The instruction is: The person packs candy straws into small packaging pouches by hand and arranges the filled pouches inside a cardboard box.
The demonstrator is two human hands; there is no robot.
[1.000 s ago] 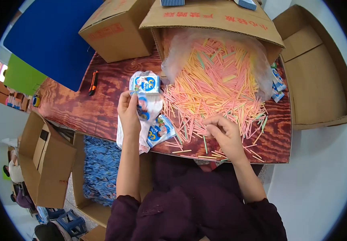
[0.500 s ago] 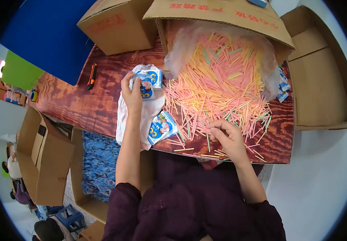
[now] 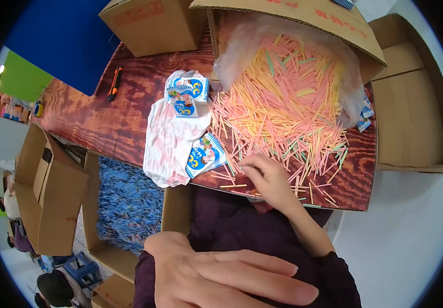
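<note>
My left hand (image 3: 221, 272) is raised close to the camera, its fingers stretched out and nothing seen in them. My right hand (image 3: 270, 179) is at the table's near edge by a heap of thin pink, yellow and green sticks (image 3: 288, 97). Its fingers are bent together; whatever they hold is too small to make out. Left of the heap, a stained white cloth (image 3: 165, 143) lies flat. Two blue-and-white packets (image 3: 197, 88) overlap on its upper part, and another packet (image 3: 203, 155) rests at its lower right edge.
The sticks spill from a plastic-lined carton (image 3: 303, 18) lying on its side. An orange-black utility knife (image 3: 114, 84) lies at left on the table (image 3: 90, 120). Below, a carton holds many blue packets (image 3: 129, 205). An open carton (image 3: 411, 102) stands right; people sit at lower left.
My left hand has left the packets on the cloth and come back toward the camera. My right hand has shifted a little left along the near edge of the heap.
</note>
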